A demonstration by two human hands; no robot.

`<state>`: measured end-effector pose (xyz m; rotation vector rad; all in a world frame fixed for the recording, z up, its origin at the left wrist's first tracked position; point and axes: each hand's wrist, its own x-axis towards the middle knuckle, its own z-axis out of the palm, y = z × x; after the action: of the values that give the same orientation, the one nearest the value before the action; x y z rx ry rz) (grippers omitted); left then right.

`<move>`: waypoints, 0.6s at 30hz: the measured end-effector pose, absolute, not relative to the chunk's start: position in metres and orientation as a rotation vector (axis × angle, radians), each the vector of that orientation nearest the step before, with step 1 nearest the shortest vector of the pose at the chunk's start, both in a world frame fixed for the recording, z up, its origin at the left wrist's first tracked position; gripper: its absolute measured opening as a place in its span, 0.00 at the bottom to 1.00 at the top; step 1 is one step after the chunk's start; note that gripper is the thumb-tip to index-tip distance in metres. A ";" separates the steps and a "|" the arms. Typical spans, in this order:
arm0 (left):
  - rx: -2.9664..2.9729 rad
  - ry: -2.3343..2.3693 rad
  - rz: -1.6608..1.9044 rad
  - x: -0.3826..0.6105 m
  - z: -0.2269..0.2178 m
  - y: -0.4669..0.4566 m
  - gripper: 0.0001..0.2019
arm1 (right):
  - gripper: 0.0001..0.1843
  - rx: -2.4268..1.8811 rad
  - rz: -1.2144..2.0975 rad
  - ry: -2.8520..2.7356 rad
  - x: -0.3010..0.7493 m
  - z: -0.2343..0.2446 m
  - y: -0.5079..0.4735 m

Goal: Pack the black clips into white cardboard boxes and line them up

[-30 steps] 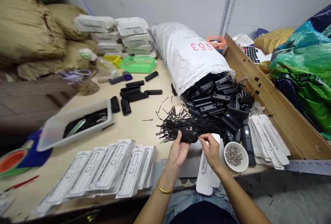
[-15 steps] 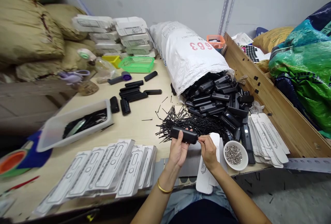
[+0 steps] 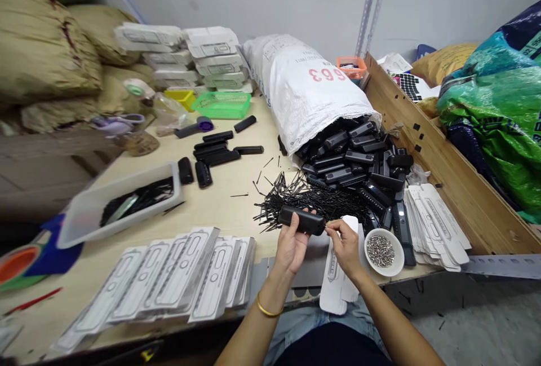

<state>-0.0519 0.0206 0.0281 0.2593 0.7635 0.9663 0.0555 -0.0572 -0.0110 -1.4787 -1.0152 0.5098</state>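
Note:
My left hand (image 3: 291, 250) is closed around an oblong black plastic case (image 3: 305, 221), thumb on top, holding it nearly level over the front of the table. At the case's right end, my right hand (image 3: 345, 245) pinches something too small to make out, with its fingertips against the end. Just right of that hand stands a white bowl (image 3: 399, 267) of small shiny metal pieces (image 3: 380, 250). A flat white carton (image 3: 332, 295) lies beneath my right hand. Behind the case spreads a heap of thin black sticks (image 3: 313, 197).
A white sack (image 3: 304, 78) spills many black cases (image 3: 359, 157) at the back right. Printed cartons (image 3: 181, 270) lie in rows at front left, beside a translucent bin (image 3: 80, 225). More flat cartons (image 3: 435, 225) lie near the wooden board (image 3: 448, 168) at right.
My right fingers have shifted slightly at the case's end, which remains in my left hand. The whole view has moved a little; everything else looks the same.

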 end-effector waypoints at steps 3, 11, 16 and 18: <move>0.327 0.730 1.023 -0.049 0.020 0.018 0.14 | 0.08 -1.530 0.425 -1.174 0.057 -0.011 -0.057; 0.468 0.632 1.091 -0.077 0.038 0.014 0.13 | 0.08 -1.680 0.517 -1.174 0.070 -0.007 -0.061; 0.705 0.833 0.963 -0.078 0.008 0.010 0.12 | 0.09 -1.855 0.297 -1.149 0.114 -0.001 -0.076; 0.652 0.874 0.972 -0.071 -0.007 0.019 0.12 | 0.06 -1.956 0.276 -1.349 0.126 -0.002 -0.080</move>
<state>-0.0706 0.0191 -0.0068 0.6518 0.8743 0.9722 0.1264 -0.0798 -0.0023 -1.9563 -1.3491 0.2758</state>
